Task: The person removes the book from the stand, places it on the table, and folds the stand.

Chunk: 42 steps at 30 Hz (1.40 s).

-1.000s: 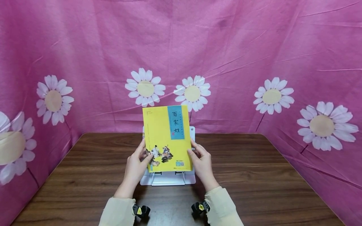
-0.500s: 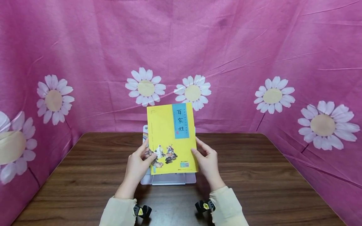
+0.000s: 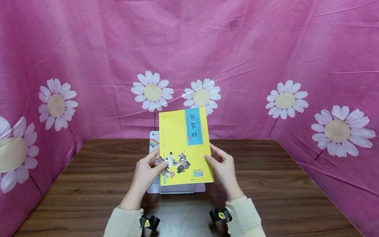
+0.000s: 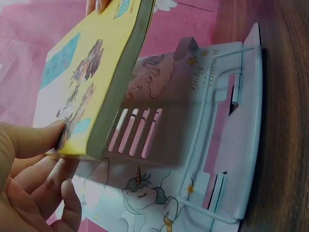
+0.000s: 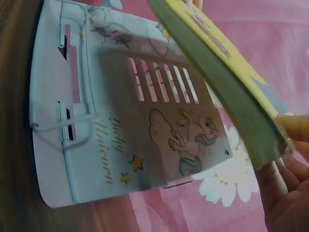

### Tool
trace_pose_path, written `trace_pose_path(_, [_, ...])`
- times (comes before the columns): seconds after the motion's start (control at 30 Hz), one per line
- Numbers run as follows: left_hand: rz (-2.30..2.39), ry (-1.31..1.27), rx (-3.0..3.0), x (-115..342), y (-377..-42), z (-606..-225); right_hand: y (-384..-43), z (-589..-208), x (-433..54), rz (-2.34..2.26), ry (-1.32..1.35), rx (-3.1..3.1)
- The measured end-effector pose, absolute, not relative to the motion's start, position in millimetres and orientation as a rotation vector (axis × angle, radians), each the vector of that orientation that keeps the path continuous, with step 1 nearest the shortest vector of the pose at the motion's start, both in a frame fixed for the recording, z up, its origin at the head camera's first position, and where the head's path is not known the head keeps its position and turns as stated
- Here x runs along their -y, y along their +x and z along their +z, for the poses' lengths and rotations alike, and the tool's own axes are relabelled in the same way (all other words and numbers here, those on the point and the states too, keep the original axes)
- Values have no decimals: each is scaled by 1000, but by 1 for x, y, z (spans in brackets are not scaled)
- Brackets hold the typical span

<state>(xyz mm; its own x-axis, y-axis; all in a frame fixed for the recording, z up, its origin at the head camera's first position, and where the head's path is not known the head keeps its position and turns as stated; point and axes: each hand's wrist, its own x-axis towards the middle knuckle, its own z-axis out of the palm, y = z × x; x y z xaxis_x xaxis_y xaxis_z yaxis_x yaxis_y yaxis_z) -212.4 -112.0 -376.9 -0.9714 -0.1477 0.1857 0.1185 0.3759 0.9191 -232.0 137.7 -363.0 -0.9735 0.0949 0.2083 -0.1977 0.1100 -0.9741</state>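
A yellow book (image 3: 180,138) with a blue title panel and small painted figures is held up in front of me, leaning slightly. My left hand (image 3: 145,174) pinches its left edge, thumb on the cover and fingers behind. On the opposite edge my right hand (image 3: 224,171) grips it the same way. Behind the book stands a pale book stand (image 3: 177,189) printed with unicorns, mostly hidden in the head view. Both wrist views show a gap between the book and the stand (image 4: 140,188); its slots and wire page holder (image 5: 65,126) are visible there.
The stand rests on a dark wood table (image 3: 266,184). A pink cloth (image 3: 237,42) with large white daisies hangs behind and at both sides. Each wrist carries a small black camera (image 3: 150,223) on a strap.
Both hands have carried the book to the right and slightly nearer, away from the stand. More of the stand's left side, with a rainbow, now shows.
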Motion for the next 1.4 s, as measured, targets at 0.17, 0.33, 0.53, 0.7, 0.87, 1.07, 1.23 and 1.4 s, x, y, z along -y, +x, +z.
trace_pose_path(0.17, [-1760, -1, 2358, 109, -209, -371, -232, -359, -145, 1983, 113, 2163])
trace_pose_path(0.33, [-1809, -12, 2329, 107, -205, -367, -231, -357, -150, 1979, 111, 2164])
trace_pose_path(0.53, [-1829, -17, 2303, 106, -203, -366, -229, -354, -152, 2023, 109, 2126])
trace_pose_path(0.7, [-1885, -42, 2266, 105, -202, -365, -226, -352, -155, 2059, 82, 2122])
trace_pose_path(0.87, [-1956, -63, 2239, 100, -202, -365, -222, -353, -162, 2071, 8, 2135])
trace_pose_path(1.07, [-2035, -138, 2216, 93, -201, -368, -218, -352, -170, 2099, -70, 2127])
trace_pose_path(1.23, [-2042, -126, 2208, 88, -198, -367, -216, -354, -175, 2069, -74, 2164])
trace_pose_path(1.4, [-2041, -116, 2223, 80, -194, -365, -214, -358, -182, 2049, -125, 2172])
